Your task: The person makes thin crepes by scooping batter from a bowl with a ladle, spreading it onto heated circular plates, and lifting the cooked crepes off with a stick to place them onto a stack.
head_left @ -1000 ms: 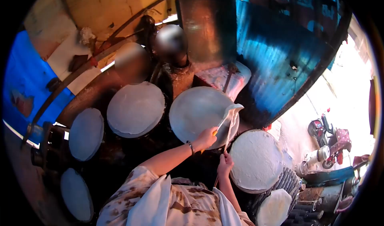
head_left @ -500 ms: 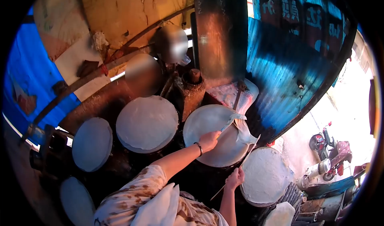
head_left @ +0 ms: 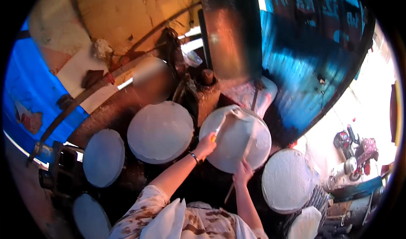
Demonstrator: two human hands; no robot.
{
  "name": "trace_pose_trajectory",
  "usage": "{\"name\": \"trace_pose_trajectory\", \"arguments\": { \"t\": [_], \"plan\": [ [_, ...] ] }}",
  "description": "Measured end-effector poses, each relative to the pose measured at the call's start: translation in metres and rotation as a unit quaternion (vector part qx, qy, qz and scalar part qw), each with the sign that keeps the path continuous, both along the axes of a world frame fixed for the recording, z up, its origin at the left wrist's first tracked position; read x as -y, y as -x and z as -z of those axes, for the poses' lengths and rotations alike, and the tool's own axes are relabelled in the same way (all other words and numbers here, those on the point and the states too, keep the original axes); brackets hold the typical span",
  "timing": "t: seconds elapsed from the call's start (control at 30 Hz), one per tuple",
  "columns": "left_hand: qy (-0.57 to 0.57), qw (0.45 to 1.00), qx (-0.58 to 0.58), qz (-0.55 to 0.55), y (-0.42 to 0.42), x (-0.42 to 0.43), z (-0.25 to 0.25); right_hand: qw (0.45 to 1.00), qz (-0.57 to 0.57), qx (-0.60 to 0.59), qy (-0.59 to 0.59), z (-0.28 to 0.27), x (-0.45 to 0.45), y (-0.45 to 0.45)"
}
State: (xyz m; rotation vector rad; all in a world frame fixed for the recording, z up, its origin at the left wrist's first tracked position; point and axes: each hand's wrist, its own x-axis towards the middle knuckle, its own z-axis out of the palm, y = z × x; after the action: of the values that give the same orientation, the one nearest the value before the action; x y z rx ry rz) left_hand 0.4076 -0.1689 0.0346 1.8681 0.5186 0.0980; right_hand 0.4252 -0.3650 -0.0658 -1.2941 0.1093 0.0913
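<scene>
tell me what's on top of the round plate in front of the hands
Over the round plate is a thin pale sheet, near a yellow-handled tool in the left hand and a thin stick in the right hand. What lies beneath the sheet is hidden.

The tool handle (head_left: 213, 138) is yellow, the griddle (head_left: 262, 142) pale grey, the shirt (head_left: 144, 205) cream with brown blotches, the panel (head_left: 292, 86) blue.

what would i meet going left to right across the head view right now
Blue sheet → small blue-grey round disc → larger pale-grey round disc → left hand with yellow-handled tool → right hand with thin straight stick → white-topped round disc → red-and-black motorbike.
</scene>
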Motion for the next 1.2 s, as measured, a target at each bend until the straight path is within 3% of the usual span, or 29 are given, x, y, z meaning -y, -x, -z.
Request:
{"name": "trace_pose_trajectory", "arguments": {
  "t": [0.1, 0.2, 0.23, 0.3, 0.33, 0.4, 0.5, 0.57, 0.6, 0.63, 0.73, 0.8, 0.83, 0.9, 0.97, 1.0, 1.1, 1.2],
  "plan": [
    [0.111, 0.993, 0.003, -0.030, 0.028, -0.004, 0.014, 0.992, -0.099, -0.068, 0.046, -0.073, 0.018, -0.017],
    [0.189, 0.980, -0.026, -0.055, 0.075, 0.000, 0.008, 0.996, 0.010, -0.080, 0.023, -0.105, 0.049, -0.021],
    [0.188, 0.979, -0.031, -0.074, 0.092, 0.004, 0.011, 0.996, 0.026, -0.079, 0.018, -0.077, 0.052, -0.028],
    [0.198, 0.972, -0.069, -0.109, 0.118, 0.015, 0.003, 0.989, 0.036, 0.057, 0.132, 0.000, 0.023, -0.039],
    [0.210, 0.966, -0.079, -0.126, 0.128, 0.025, -0.013, 0.989, 0.034, 0.055, 0.134, -0.008, 0.019, -0.036],
    [0.236, 0.962, -0.059, -0.120, 0.148, 0.031, -0.019, 0.979, -0.132, 0.028, 0.154, -0.051, 0.007, -0.035],
    [0.361, 0.925, -0.025, -0.115, 0.187, 0.041, -0.062, 0.967, -0.202, -0.004, 0.158, -0.071, 0.049, -0.070],
    [0.391, 0.908, 0.024, -0.150, 0.210, 0.047, -0.078, 0.972, -0.142, -0.073, 0.171, -0.088, 0.072, -0.089],
    [0.409, 0.896, 0.058, -0.165, 0.220, 0.048, -0.084, 0.982, -0.092, -0.050, 0.155, -0.053, 0.064, -0.100],
    [0.427, 0.883, 0.064, -0.184, 0.222, 0.051, -0.096, 0.982, -0.131, -0.018, 0.134, -0.033, 0.057, -0.102],
    [0.493, 0.850, 0.080, -0.169, 0.231, 0.048, -0.109, 0.965, -0.201, -0.006, 0.169, -0.064, 0.037, -0.073],
    [0.469, 0.860, 0.072, -0.188, 0.242, 0.050, -0.114, 0.911, -0.351, -0.140, 0.163, -0.112, 0.058, -0.061],
    [0.468, 0.857, 0.088, -0.197, 0.247, 0.052, -0.111, 0.905, -0.371, -0.121, 0.171, -0.104, 0.077, -0.072],
    [0.461, 0.857, 0.117, -0.199, 0.257, 0.050, -0.107, 0.928, -0.304, -0.097, 0.192, -0.108, 0.106, -0.096],
    [0.459, 0.854, 0.152, -0.194, 0.250, 0.053, -0.111, 0.967, -0.167, -0.130, 0.139, -0.099, 0.096, -0.115],
    [0.472, 0.843, 0.159, -0.203, 0.242, 0.055, -0.114, 0.963, -0.156, -0.115, 0.185, -0.090, 0.081, -0.121],
    [0.519, 0.808, 0.191, -0.203, 0.235, 0.059, -0.115, 0.913, -0.350, -0.130, 0.166, -0.114, 0.055, -0.088],
    [0.506, 0.814, 0.187, -0.214, 0.244, 0.059, -0.113, 0.877, -0.436, -0.159, 0.124, -0.100, 0.094, -0.096]
  ]
}}
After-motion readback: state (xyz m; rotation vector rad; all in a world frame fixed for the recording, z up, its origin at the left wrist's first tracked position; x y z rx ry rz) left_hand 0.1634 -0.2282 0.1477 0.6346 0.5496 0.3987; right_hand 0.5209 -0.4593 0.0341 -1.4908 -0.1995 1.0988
